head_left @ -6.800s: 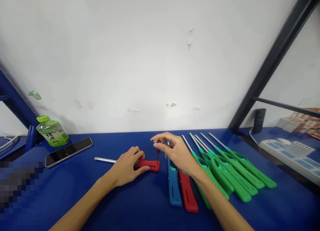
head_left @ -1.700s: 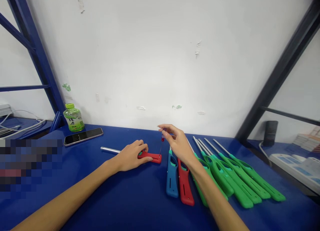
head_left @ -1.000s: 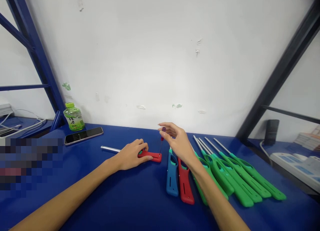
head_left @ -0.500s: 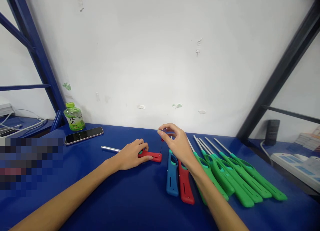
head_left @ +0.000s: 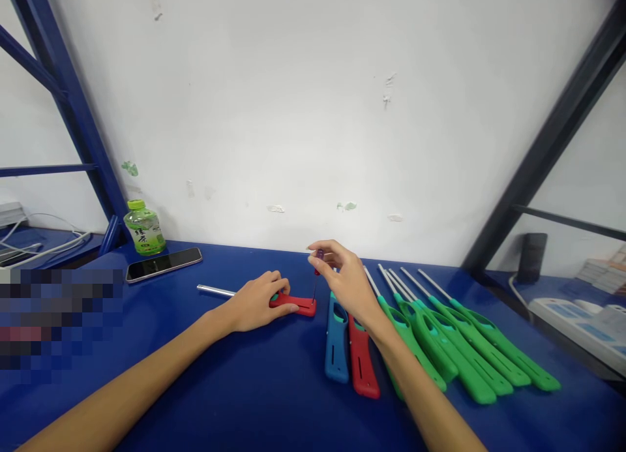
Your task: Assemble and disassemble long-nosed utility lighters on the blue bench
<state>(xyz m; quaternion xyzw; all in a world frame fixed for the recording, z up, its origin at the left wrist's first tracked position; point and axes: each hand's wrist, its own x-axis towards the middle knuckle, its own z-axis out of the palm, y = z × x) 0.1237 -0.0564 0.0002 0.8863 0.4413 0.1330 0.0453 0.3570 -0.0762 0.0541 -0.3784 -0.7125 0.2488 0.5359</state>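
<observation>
My left hand [head_left: 261, 302] is closed around a red long-neck gas lighter [head_left: 304, 306], pressing it flat on the blue table; its metal tube points left. My right hand [head_left: 345, 272] pinches the dark red handle of a small screwdriver [head_left: 319, 259]. The screwdriver stands nearly upright, its thin shaft reaching down to the end of the red lighter's handle. Just below my right hand lie a blue lighter [head_left: 337, 347] and a second red lighter [head_left: 364, 367], side by side. Under and beside my right forearm lie several green lighters [head_left: 454, 347], their metal tubes pointing away from me.
A phone [head_left: 164, 265] and a green-capped bottle [head_left: 145, 229] stand at the back left of the table [head_left: 235, 387]. A white wall rises behind. Blue frame posts [head_left: 83, 113] slant on the left, dark ones [head_left: 538, 139] on the right. A white power strip [head_left: 581, 328] is at far right.
The fingers of my right hand have shifted slightly on the screwdriver, so more of its handle shows. My left hand and the red lighter stay in place.
</observation>
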